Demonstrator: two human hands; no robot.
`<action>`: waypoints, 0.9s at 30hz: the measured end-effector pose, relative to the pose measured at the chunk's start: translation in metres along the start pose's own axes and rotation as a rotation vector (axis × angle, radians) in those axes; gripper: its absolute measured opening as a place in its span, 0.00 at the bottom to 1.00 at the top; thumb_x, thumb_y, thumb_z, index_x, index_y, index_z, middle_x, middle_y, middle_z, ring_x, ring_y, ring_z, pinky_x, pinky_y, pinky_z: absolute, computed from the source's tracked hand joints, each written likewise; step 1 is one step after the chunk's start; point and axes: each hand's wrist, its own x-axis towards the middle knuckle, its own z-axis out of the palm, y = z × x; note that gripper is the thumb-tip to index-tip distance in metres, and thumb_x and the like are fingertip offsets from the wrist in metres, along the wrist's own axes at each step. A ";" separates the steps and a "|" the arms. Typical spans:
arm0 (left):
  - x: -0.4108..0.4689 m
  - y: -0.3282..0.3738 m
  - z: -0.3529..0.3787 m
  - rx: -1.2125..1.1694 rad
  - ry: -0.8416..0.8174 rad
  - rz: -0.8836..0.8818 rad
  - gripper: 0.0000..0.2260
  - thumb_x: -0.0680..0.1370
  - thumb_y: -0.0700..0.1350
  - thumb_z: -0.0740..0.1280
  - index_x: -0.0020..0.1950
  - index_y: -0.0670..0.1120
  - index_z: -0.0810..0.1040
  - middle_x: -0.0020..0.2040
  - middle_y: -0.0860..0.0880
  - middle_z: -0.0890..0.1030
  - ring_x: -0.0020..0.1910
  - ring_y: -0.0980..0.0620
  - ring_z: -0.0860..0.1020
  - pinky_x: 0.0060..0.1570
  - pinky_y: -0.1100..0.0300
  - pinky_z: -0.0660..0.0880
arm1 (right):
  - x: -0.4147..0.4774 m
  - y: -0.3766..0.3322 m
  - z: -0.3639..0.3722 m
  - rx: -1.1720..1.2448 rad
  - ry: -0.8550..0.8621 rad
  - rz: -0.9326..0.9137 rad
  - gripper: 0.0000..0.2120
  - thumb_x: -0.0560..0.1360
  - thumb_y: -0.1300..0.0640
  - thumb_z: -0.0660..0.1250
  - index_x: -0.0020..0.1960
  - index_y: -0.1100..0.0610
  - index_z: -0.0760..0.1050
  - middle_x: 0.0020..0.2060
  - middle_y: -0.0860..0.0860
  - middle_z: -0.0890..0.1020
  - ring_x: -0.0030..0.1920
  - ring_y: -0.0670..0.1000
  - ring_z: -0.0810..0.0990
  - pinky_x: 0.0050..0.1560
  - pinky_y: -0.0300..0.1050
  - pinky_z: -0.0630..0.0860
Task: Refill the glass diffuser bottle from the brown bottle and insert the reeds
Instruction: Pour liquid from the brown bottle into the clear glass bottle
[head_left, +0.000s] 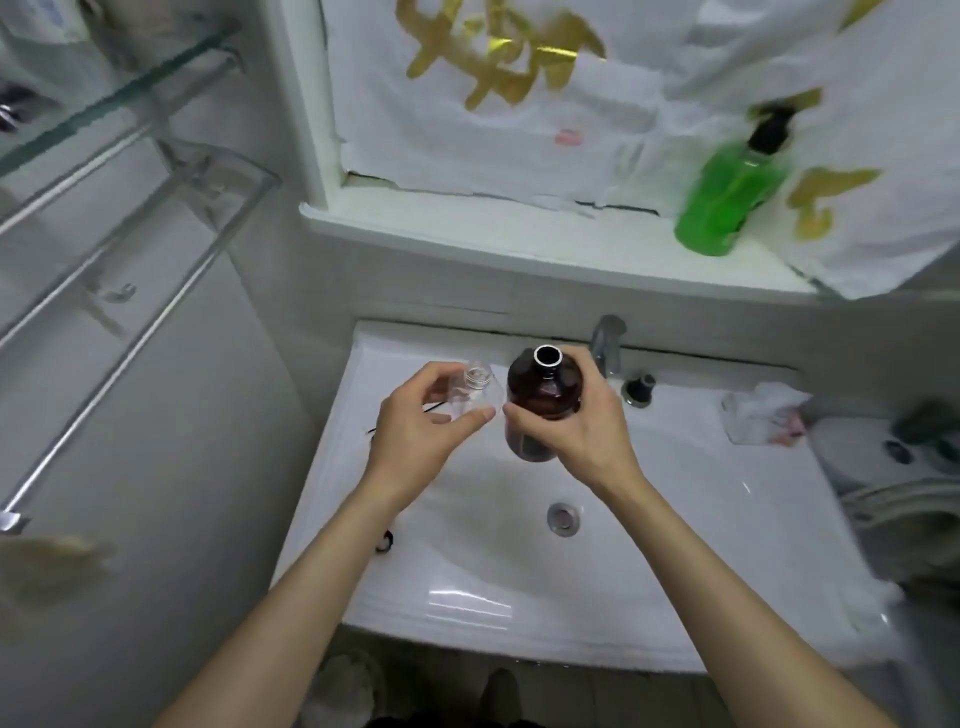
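Above the white sink (675, 519), my left hand (415, 431) grips a small clear glass diffuser bottle (475, 389) with a threaded open neck. Right beside it, my right hand (582, 431) holds a brown bottle (543, 395), upright and uncapped, its open mouth facing up. The two bottles are almost touching. Thin dark reeds (400, 418) lie on the sink's left rim, mostly hidden behind my left hand.
A chrome tap (607, 343) stands just behind the brown bottle. A green pump bottle (727, 202) sits on the ledge at the back right. Crumpled plastic (763, 421) lies on the sink's right rim. Metal towel rails (104, 291) hang on the left wall. The drain (563, 517) is below my hands.
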 end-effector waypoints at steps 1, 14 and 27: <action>0.003 0.007 0.013 0.003 -0.036 0.021 0.18 0.72 0.46 0.82 0.60 0.54 0.84 0.56 0.56 0.87 0.58 0.55 0.84 0.56 0.50 0.85 | 0.000 0.003 -0.015 -0.030 0.025 0.000 0.28 0.64 0.46 0.82 0.60 0.44 0.74 0.50 0.40 0.84 0.53 0.41 0.83 0.57 0.49 0.80; 0.014 0.054 0.106 0.049 -0.357 0.148 0.17 0.72 0.47 0.82 0.59 0.56 0.85 0.52 0.57 0.86 0.55 0.57 0.82 0.56 0.44 0.81 | -0.014 0.034 -0.133 -0.460 0.112 -0.021 0.30 0.63 0.41 0.80 0.59 0.41 0.69 0.46 0.37 0.81 0.47 0.49 0.81 0.47 0.50 0.79; 0.024 0.057 0.118 0.119 -0.397 0.182 0.19 0.70 0.52 0.82 0.60 0.59 0.85 0.54 0.58 0.86 0.56 0.56 0.82 0.54 0.45 0.82 | -0.009 0.043 -0.150 -0.610 0.043 -0.084 0.30 0.64 0.38 0.77 0.60 0.40 0.68 0.48 0.37 0.82 0.48 0.50 0.82 0.45 0.47 0.77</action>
